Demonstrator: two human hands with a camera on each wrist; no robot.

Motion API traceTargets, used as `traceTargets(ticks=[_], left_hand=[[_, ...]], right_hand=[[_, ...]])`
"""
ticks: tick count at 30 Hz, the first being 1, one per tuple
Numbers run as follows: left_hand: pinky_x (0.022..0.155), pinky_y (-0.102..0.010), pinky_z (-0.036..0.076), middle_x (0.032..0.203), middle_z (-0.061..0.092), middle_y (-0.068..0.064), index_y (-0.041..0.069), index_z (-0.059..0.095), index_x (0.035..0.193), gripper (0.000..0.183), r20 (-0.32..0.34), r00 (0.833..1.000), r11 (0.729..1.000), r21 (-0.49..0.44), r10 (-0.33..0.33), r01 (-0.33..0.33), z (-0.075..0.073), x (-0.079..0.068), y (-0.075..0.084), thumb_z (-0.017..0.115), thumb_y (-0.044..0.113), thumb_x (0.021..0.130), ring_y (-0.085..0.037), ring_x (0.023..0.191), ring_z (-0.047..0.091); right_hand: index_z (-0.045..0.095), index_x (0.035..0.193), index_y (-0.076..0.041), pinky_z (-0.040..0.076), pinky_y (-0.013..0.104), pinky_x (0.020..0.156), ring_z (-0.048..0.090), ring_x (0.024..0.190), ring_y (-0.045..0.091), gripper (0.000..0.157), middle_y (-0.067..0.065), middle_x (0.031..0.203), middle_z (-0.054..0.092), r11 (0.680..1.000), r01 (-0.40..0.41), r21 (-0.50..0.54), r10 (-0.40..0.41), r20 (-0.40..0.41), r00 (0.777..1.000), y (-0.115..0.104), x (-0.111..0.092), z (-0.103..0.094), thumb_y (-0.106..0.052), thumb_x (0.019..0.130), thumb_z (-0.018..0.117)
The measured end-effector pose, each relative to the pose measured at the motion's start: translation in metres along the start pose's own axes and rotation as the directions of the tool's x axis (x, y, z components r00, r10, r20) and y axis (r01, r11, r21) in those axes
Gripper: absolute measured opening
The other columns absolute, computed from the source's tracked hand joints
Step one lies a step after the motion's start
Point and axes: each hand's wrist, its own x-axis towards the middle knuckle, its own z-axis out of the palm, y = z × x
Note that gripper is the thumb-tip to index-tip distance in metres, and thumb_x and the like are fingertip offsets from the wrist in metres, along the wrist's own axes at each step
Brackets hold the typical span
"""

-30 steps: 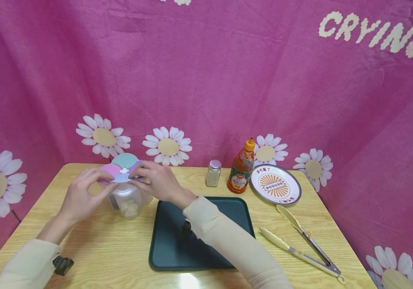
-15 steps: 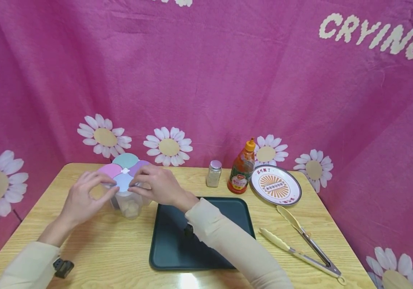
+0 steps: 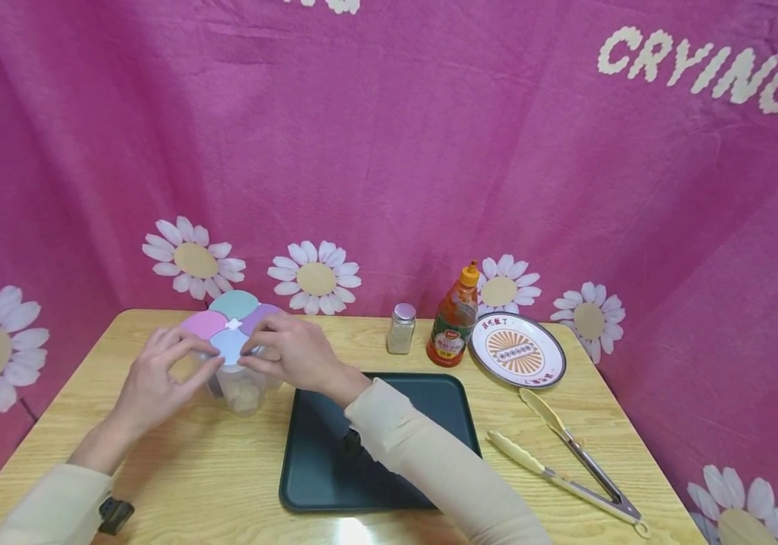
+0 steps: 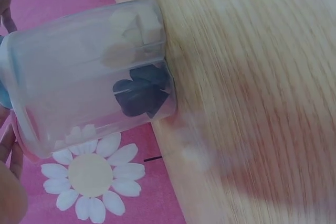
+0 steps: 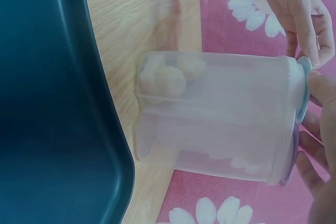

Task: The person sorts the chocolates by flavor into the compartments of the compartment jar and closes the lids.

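Observation:
A clear plastic storage jar (image 3: 242, 393) stands at the table's left, topped by petal-shaped lids in pink, green, purple and blue. My left hand (image 3: 157, 371) grips the left edge of the blue lid (image 3: 228, 348) between thumb and fingers. From the right, my right hand (image 3: 297, 354) pinches the opposite edge of that lid. Pale round pieces (image 5: 170, 81) lie at the jar's bottom in the right wrist view. Dark pieces (image 4: 140, 92) fill the bottom of another compartment in the left wrist view.
A dark baking tray (image 3: 382, 484) lies beneath my right forearm. Behind it stand a seasoning shaker (image 3: 401, 329) and a red sauce bottle (image 3: 453, 322). A printed plate (image 3: 518, 350) and spread tongs (image 3: 566, 462) lie on the right. A pink cloth (image 3: 389, 151) hangs behind the table.
The blue lid's near edge has tipped down toward me, so more of its top shows. Both hands have come down slightly with it; in the last half second little has moved.

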Motion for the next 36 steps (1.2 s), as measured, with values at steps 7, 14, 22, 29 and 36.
traceTargets(ticks=[7,14,22,29,36], left_hand=[[0.089,-0.025,0.040,0.090,0.066,-0.004,0.004,0.077,0.091,0.026,-0.005,1.000,1.000,0.005,0.017,-0.017,0.001,-0.002,0.000,0.087,-0.005,0.069,-0.004,0.103,0.050],[0.089,-0.028,0.039,0.090,0.065,-0.005,0.004,0.077,0.090,0.026,0.012,1.000,0.999,0.025,0.027,-0.028,0.003,-0.004,-0.001,0.088,-0.005,0.068,-0.009,0.103,0.049],[0.088,-0.026,0.042,0.093,0.069,0.000,0.010,0.079,0.093,0.027,0.030,0.999,0.996,0.082,-0.019,0.017,-0.009,-0.003,0.003,0.090,-0.001,0.071,-0.008,0.103,0.052],[0.095,-0.023,0.041,0.103,0.075,-0.003,0.011,0.078,0.103,0.034,0.032,0.998,0.996,0.075,-0.048,0.045,-0.011,0.000,0.019,0.091,0.003,0.073,-0.015,0.105,0.058],[0.091,-0.029,0.048,0.112,0.076,-0.009,0.007,0.076,0.114,0.045,0.048,0.999,0.997,0.079,0.005,-0.009,0.009,0.010,0.048,0.092,0.008,0.072,-0.027,0.109,0.062]], right_hand=[[0.084,0.104,-0.021,0.049,0.012,0.070,0.063,0.085,0.005,0.022,-0.004,0.101,0.073,1.000,-0.018,0.023,0.018,0.002,1.000,-0.002,-0.001,0.000,-0.039,0.090,0.084],[0.084,0.105,-0.021,0.049,0.011,0.071,0.064,0.087,0.005,0.022,-0.004,0.103,0.074,1.000,-0.015,0.027,0.015,0.010,1.000,-0.003,-0.002,0.000,-0.036,0.090,0.085],[0.084,0.108,-0.021,0.047,0.008,0.072,0.064,0.090,0.005,0.022,-0.005,0.105,0.075,0.997,-0.016,0.071,0.014,0.033,0.999,-0.004,0.004,0.002,-0.033,0.090,0.086],[0.082,0.115,-0.019,0.053,0.014,0.079,0.067,0.101,0.010,0.029,-0.003,0.113,0.075,0.986,-0.075,0.150,0.075,0.009,0.997,0.000,-0.015,-0.011,-0.029,0.088,0.087],[0.078,0.124,-0.019,0.060,0.028,0.087,0.069,0.112,0.015,0.039,-0.001,0.120,0.074,0.978,-0.190,0.088,0.193,-0.029,0.981,0.013,-0.065,-0.043,-0.037,0.090,0.085]])
